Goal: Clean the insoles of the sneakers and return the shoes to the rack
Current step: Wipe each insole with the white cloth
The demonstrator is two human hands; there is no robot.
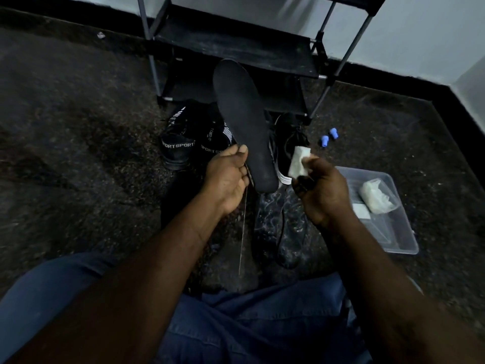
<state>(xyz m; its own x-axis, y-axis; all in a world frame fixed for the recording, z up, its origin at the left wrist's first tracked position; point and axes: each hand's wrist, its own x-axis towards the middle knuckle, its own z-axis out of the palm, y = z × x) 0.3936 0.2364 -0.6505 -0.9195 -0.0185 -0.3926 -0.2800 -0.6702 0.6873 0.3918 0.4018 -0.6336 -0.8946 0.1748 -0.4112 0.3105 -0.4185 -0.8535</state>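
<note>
My left hand [227, 172] grips the heel end of a black insole [242, 119], which points up and away from me toward the rack. My right hand [321, 189] pinches a folded white wipe [299, 161] just right of the insole's heel, apart from it. On the floor behind the insole stand two black sneakers with white "SPORT" lettering [181, 143] and a black sneaker with a white sole [288, 143]. A black shoe rack [236, 46] with grey poles stands beyond them, its visible shelves bare.
A clear plastic tub [388, 232] at my right holds a bag of white material [378, 197] and a wipe. Two small blue caps [329, 136] lie on the dark carpet by the rack's right leg. A dark shoe or insole [288, 232] lies below my hands. Light wall behind.
</note>
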